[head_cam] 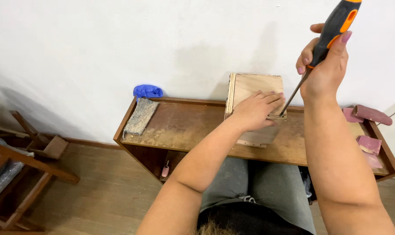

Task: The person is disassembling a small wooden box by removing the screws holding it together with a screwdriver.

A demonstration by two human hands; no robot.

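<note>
A small plywood box (255, 87) stands on a worn wooden bench (184, 126) against a white wall. My left hand (255, 111) lies flat on the box's front face, fingers spread toward its right edge. My right hand (323, 65) is raised above and to the right, shut on a black and orange screwdriver (332, 30). The screwdriver's metal shaft slants down and left, and its tip meets the box's right edge beside my left fingertips.
A grey sanding pad (140, 115) and a blue cloth (148, 91) lie at the bench's left end. Reddish sandpaper pieces (368, 143) and a roll (372, 114) sit at the right end. A wooden frame (23, 161) stands on the floor at left.
</note>
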